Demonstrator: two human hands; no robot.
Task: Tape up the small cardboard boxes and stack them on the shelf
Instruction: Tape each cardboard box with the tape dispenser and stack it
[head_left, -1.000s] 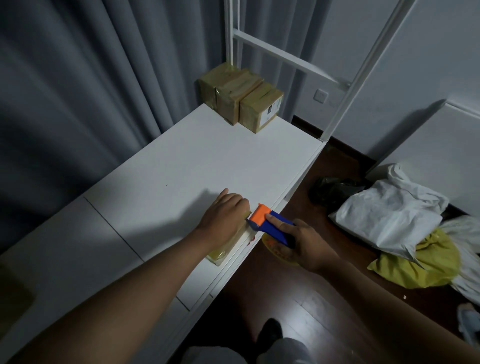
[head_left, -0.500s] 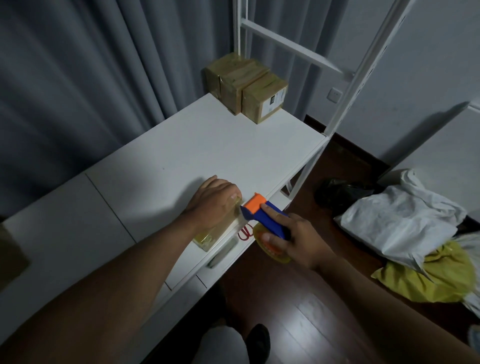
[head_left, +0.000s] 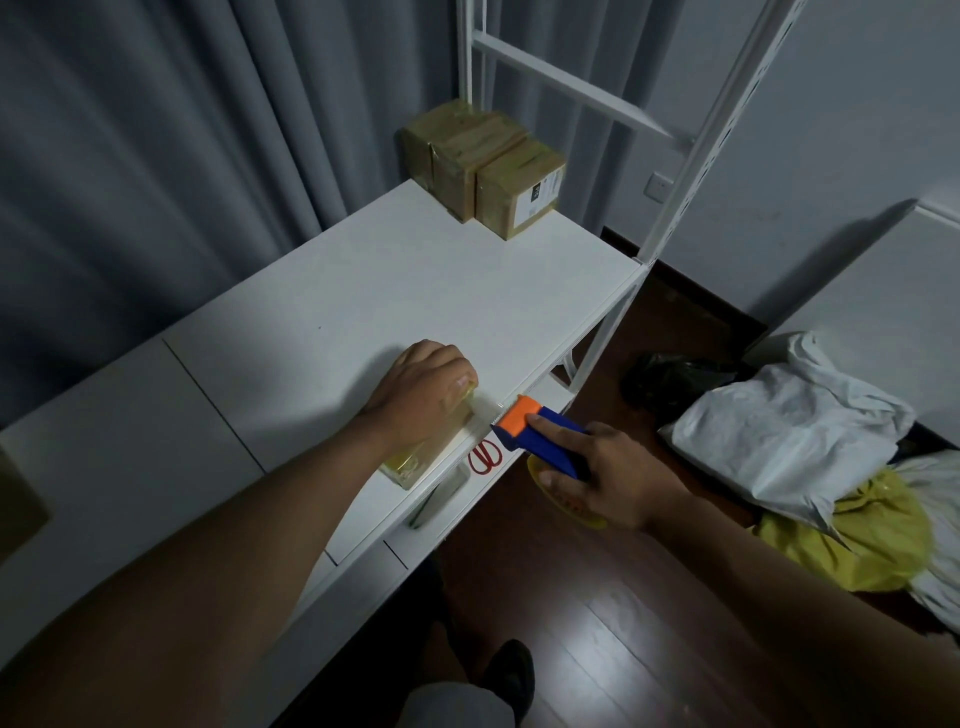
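My left hand (head_left: 423, 392) presses down on a small cardboard box (head_left: 415, 457) near the front edge of the white shelf top (head_left: 395, 291); the hand covers most of the box. My right hand (head_left: 608, 478) grips a blue and orange tape dispenser (head_left: 540, 436) just off the shelf edge, its orange head a short way right of the box. A thin strip of clear tape (head_left: 488, 413) runs from box to dispenser. Three taped boxes (head_left: 483, 166) stand side by side at the far end of the shelf.
Red-handled scissors (head_left: 485, 457) and a flat clear item (head_left: 439, 499) lie on the lower shelf below the edge. White uprights (head_left: 696, 140) rise at the far end. White and yellow bags (head_left: 810, 441) lie on the dark wooden floor at right. Grey curtains hang behind.
My right hand has drawn the dispenser a little right and away from the box, stretching out tape. My left hand stays on the box. The camera view has shifted slightly.
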